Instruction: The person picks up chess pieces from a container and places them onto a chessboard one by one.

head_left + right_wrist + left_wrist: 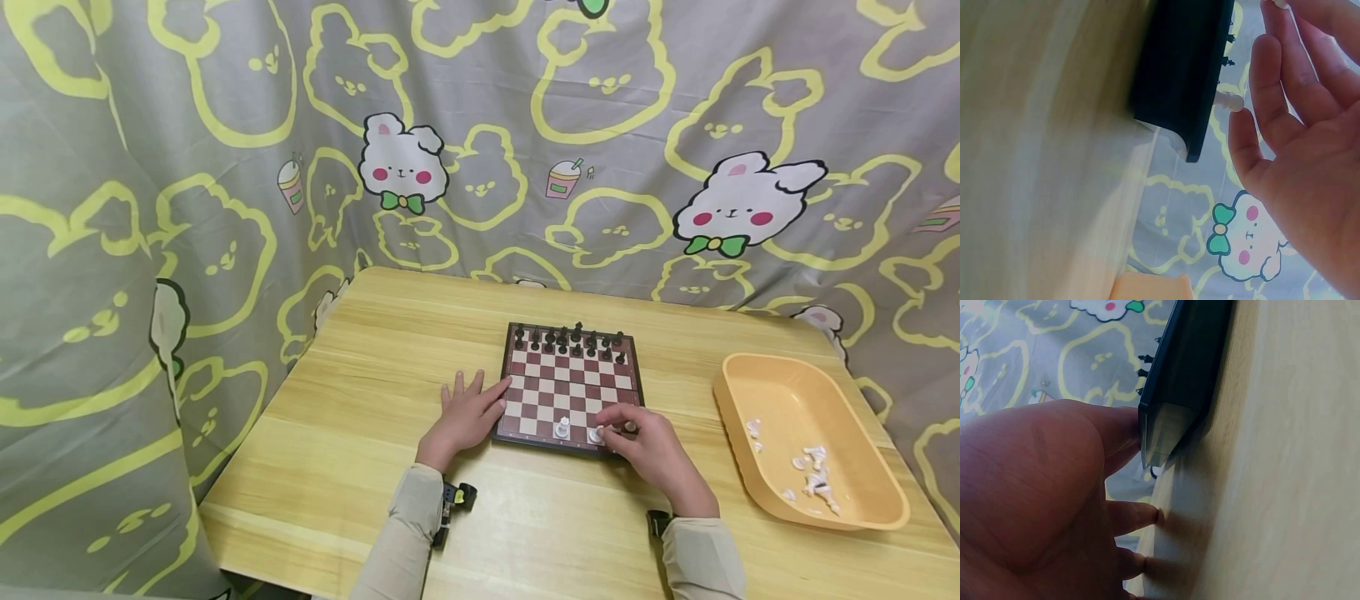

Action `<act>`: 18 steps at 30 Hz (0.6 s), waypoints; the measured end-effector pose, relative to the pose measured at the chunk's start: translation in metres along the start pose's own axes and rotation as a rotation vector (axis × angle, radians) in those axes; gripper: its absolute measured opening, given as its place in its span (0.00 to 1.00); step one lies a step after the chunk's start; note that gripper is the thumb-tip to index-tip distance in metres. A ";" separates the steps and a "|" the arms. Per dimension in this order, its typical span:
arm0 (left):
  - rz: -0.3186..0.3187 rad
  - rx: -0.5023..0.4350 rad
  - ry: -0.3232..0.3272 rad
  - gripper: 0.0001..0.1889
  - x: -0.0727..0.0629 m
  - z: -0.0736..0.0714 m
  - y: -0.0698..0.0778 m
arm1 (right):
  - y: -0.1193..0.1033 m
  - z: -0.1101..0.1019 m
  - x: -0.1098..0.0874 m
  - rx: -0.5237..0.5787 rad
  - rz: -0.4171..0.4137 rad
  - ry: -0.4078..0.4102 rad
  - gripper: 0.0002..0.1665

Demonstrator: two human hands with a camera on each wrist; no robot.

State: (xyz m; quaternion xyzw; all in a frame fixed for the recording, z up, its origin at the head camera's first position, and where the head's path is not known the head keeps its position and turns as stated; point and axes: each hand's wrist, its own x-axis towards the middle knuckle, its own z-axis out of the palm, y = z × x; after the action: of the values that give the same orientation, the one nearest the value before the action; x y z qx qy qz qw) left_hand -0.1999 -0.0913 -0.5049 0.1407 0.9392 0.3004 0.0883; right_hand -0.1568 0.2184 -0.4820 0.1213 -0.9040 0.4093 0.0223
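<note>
My right hand (651, 446) pinches a white chess piece (596, 434) between thumb and index finger at the front row of the chessboard (567, 392). In the right wrist view only a bit of that piece (1280, 3) shows between the fingertips. Near the little finger, another white piece (1230, 101) stands at the board's corner. A taller white piece (562, 427) stands left of the pinched one. My left hand (467, 417) lies with fingers spread at the board's left side, index fingertip and thumb at its edge. Several black pieces (577, 335) fill the two far rows.
A yellow-orange plastic tray (798, 367) sits right of the board, with several white chess pieces (817, 479) lying loose in it. The wooden table (322, 467) runs back to a grey curtain (480, 233) with rabbit drawings.
</note>
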 end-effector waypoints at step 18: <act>-0.004 0.011 -0.004 0.26 -0.001 -0.001 0.001 | -0.002 0.001 0.000 -0.017 0.009 -0.012 0.07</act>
State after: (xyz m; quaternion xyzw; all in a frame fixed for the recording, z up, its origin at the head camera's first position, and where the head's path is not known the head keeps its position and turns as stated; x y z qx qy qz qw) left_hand -0.1993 -0.0913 -0.5032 0.1397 0.9410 0.2948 0.0900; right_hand -0.1567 0.2167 -0.4813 0.1195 -0.9081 0.4010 0.0162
